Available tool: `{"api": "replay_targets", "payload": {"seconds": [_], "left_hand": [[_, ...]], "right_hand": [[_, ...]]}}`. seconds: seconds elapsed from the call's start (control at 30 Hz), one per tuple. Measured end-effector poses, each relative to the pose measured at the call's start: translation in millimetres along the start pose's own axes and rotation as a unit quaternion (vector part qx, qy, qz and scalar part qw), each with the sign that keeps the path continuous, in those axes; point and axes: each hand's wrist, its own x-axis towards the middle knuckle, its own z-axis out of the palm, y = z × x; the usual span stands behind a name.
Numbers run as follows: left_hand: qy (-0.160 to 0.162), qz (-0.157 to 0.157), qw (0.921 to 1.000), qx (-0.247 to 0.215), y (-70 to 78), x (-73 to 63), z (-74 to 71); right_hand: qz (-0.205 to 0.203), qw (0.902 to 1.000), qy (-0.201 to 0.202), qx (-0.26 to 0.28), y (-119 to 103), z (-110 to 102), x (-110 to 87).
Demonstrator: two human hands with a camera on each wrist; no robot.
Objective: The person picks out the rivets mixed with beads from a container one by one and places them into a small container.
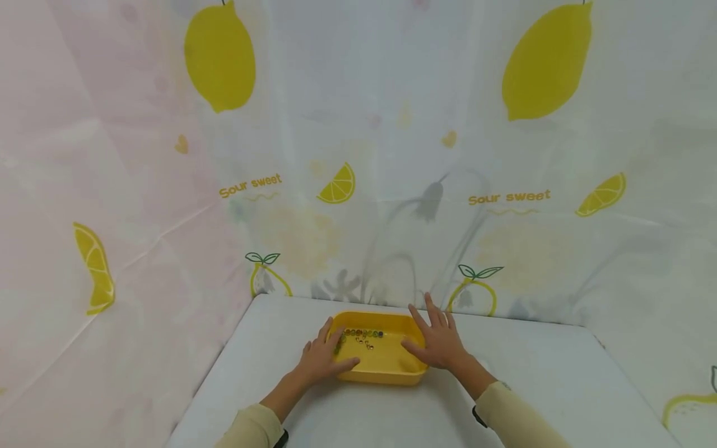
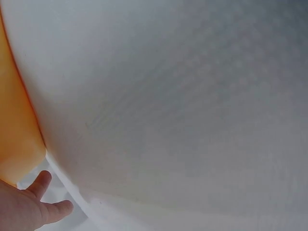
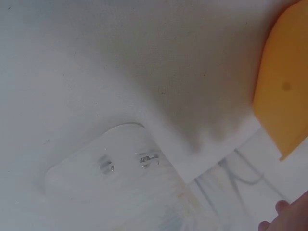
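Note:
A yellow rectangular tray [image 1: 386, 362] sits on the white table. Inside it, a row of colourful marbles [image 1: 364, 333] lines the far wall and turns down the left side, and several small shiny gold pieces [image 1: 365, 343] lie on its floor. My left hand [image 1: 323, 358] is at the tray's left edge with fingers spread, the fingertips overlapping the marbles there. Over the right edge, my right hand [image 1: 442, 344] is spread too, its thumb reaching above the tray. Neither hand grips anything. Only fingers of the left hand [image 2: 29, 207] show beside the tray's outer wall [image 2: 17, 110] in the left wrist view.
A clear, flat, rounded-corner plastic piece [image 3: 110, 187] with small metallic bits [image 3: 148, 160] lies on the table [image 3: 57, 86] to the tray's right. Behind the table's far edge hangs a pale cloth backdrop [image 1: 381, 137] printed with lemons.

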Motion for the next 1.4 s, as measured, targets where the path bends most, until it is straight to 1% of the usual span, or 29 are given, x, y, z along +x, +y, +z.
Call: {"api": "replay_targets", "payload": {"seconds": [0.17,0.33,0.43,0.6,0.8,0.97,1.07,1.17,1.4], "left_hand": [[-0.002,0.005,1.0000,0.001,-0.2,1.4,-0.2],[0.002,0.005,0.9998,0.017,-2.0,3.8,-1.6],[0.002,0.001,0.9997,0.022,-4.0,5.0,-2.7],[0.004,0.002,0.9999,0.014,-5.0,5.2,-3.6],[-0.002,0.000,1.0000,0.010,-8.7,3.0,4.3],[0.001,0.010,0.9999,-0.002,-9.4,-4.2,14.3],[-0.002,0.013,0.9999,-0.001,-8.7,-5.4,15.9],[0.004,0.021,0.9997,0.010,-5.9,-3.5,11.4],[0.013,0.020,0.9995,0.019,-2.8,0.5,3.2]], "right_hand": [[0.003,0.9999,0.007,0.014,-6,5,-0.1],[0.011,0.9995,-0.014,0.026,-17,14,3.8],[0.008,0.9992,-0.018,0.036,-25,19,7.0],[-0.003,0.9992,-0.010,0.039,-35,24,11.0],[-0.007,0.9996,-0.009,0.026,-41,30,7.4],[-0.006,0.9996,-0.014,0.025,-43,35,-1.8],[-0.004,0.9996,-0.017,0.021,-42,36,-3.1],[-0.007,0.9997,-0.013,0.017,-41,36,0.0],[-0.018,0.9997,0.000,0.017,-40,32,7.9]]}}
